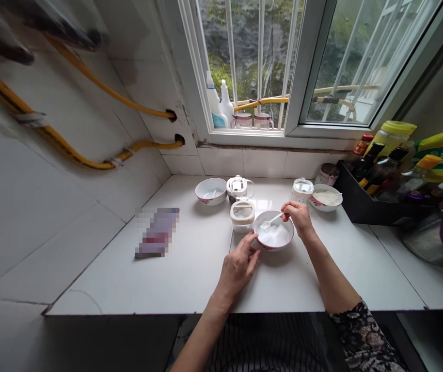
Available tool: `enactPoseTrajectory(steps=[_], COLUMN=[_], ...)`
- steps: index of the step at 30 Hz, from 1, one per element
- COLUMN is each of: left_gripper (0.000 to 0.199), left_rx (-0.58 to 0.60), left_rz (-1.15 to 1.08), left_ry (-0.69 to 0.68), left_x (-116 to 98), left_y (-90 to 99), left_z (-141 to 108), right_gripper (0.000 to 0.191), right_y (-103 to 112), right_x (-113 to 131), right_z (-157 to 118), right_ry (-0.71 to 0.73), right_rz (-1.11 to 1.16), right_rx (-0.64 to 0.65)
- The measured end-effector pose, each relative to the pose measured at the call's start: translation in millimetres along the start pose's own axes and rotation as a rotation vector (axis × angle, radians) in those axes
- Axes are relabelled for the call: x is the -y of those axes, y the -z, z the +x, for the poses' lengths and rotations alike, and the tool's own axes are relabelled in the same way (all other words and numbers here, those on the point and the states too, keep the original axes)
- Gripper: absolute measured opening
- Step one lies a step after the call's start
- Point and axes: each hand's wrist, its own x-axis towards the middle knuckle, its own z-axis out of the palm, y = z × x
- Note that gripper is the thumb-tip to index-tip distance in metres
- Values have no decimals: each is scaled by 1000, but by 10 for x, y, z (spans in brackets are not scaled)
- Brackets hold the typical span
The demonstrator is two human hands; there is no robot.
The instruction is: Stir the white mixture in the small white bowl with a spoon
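Observation:
My right hand [299, 218] pinches the handle of a small white spoon [270, 222], its head inside a white bowl [280, 249] with a red rim. White grainy powder [273, 237] covers the bowl's bottom. At the bowl's left side, my left hand [239, 264] grips the rim between thumb and fingers. Just left of this bowl stands a clear jar with a cream-framed lid [242, 214], closed. Behind that is another lidded jar [238, 188] with dark contents, beside a second white bowl [210, 200] holding a pale spoon.
On the right are a lidded jar [302, 189], a bowl with pale contents [326, 206], a black bin of bottles [361, 206] and a metal pot [425, 243]. A blurred-out flat object [157, 233] lies left. Spray bottles [225, 103] stand at the window.

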Motion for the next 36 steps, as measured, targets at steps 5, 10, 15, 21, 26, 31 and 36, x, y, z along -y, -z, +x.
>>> enactPoseTrajectory(steps=[5,10,15,21,26,31,36], left_gripper=[39,40,41,41,42,41,41], left_rx=[-19,-12,-3,-5,-13,8,-7], left_rz=[-7,-28,-31,-34,-4,-9,-12], left_ry=[-31,-22,-8,4,-10,13,4], left_x=[17,27,33,30,8,10,20], left_y=[-22,-33,-30,-31,-13,3,-4], left_z=[1,0,-7,-8,-2,-3,-7], right_gripper=[10,16,13,17,15,18,18], right_y=[-23,-205,-357,-334,-130,-1,-91], right_x=[22,57,61,59,115,50,-76], right_z=[5,-72,-200,-258,-224,-135,-102], right_ry=[5,116,544,912,717,577,590], right_rz=[72,59,-270,-639,-514,-616,-705], right_rx=[13,-6,27,102,-97,-68,-33])
